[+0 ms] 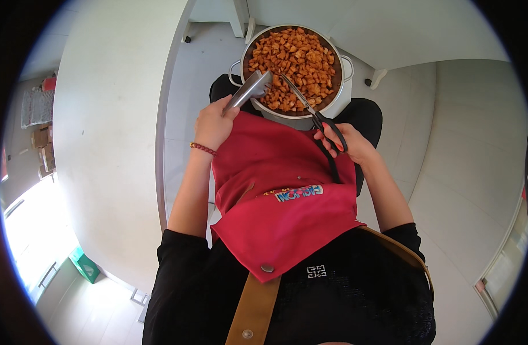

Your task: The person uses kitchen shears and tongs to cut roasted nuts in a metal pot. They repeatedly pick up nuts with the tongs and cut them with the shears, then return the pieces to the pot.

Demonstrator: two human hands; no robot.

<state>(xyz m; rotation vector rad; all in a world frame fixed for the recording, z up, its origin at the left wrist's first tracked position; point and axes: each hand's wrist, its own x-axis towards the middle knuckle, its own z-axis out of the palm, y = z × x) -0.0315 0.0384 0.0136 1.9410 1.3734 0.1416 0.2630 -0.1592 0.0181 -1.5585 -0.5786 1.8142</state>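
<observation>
A wide two-handled metal pan (344, 71) stands between my knees, filled with small orange-brown chopped food pieces (296, 56). My left hand (215, 122) grips metal tongs (249, 88), whose end reaches over the near left part of the pan, at the food. Whether the tongs pinch a piece is too small to tell. In my right hand (348, 140) are black-handled scissors (307, 103), a finger and thumb at the handle loops. Their blades point up and left over the food, the tips close to the tongs' end.
A red apron (281, 228) covers my lap and comes near the pan's front rim. To the left runs a long pale tabletop (108, 129); white panels on castored feet (378, 79) stand beyond the pan. Cardboard boxes (46, 151) and a green stool (85, 264) are at far left.
</observation>
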